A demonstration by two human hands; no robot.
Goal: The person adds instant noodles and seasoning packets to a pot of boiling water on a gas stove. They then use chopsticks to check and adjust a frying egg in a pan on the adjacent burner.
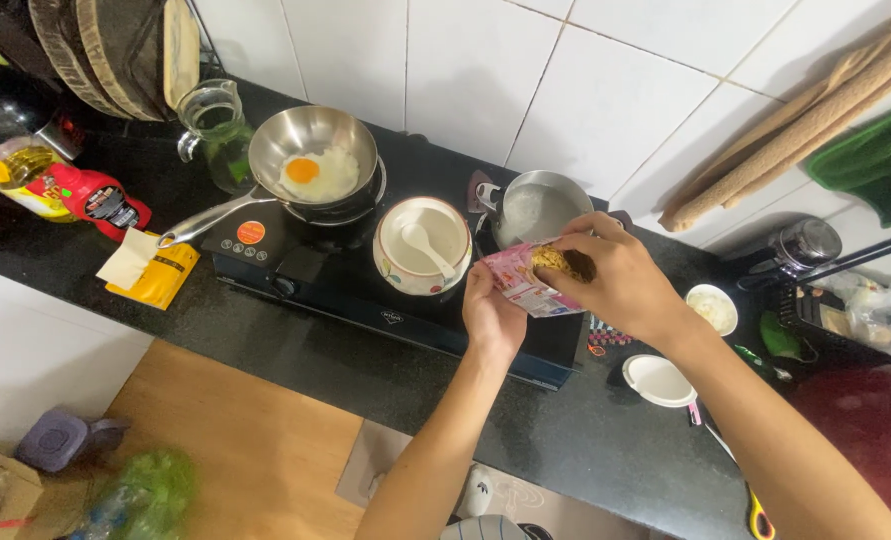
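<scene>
Noodles (555,262) stick out of the pink packet (521,283) that your left hand (492,315) grips from below and your right hand (620,282) pinches on top, just beside the steel pot (537,207) on the black stove (365,300).

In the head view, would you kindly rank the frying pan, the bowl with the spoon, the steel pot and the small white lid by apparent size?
1. frying pan
2. bowl and steel pot: look alike, so unranked
3. small white lid

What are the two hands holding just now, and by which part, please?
Left hand grips the pink noodle packet by its lower end; right hand holds the noodle block at the open top.
</scene>
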